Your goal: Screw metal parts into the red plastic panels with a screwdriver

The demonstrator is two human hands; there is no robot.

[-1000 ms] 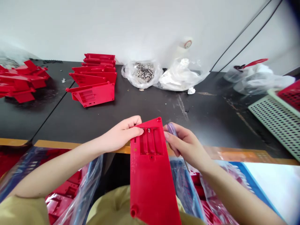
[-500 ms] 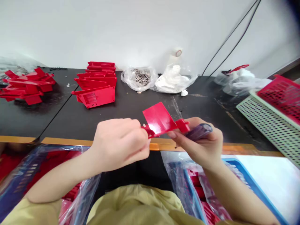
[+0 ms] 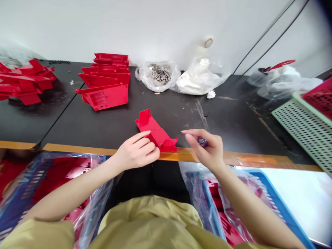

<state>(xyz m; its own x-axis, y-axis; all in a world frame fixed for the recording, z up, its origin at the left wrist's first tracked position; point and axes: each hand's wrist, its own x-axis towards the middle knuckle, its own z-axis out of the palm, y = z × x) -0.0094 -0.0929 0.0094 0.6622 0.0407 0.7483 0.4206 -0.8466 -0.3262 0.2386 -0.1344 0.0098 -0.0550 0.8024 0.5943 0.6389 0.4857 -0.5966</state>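
Note:
A red plastic part (image 3: 157,131) with upright flaps at its ends rests at the front edge of the black table. My left hand (image 3: 138,150) is closed on its near left side, fingers curled and partly hiding it. To the right of the part, my right hand (image 3: 207,147) is apart from it. The dark purple handle of a screwdriver (image 3: 202,142) sits in that hand's curled fingers, thumb and forefinger reaching toward the part. The screwdriver's shaft is hidden.
Red panels (image 3: 103,97) stand in a row behind, with a pile of red parts (image 3: 26,83) at far left. A bag of small metal pieces (image 3: 160,74) and a white bag (image 3: 194,81) lie by the wall. Baskets (image 3: 303,124) stand right; lined blue crates (image 3: 280,204) sit below.
The red part has come down from mid-air between both hands to the table edge and turned. My right hand has let go of it and drawn back, keeping the screwdriver.

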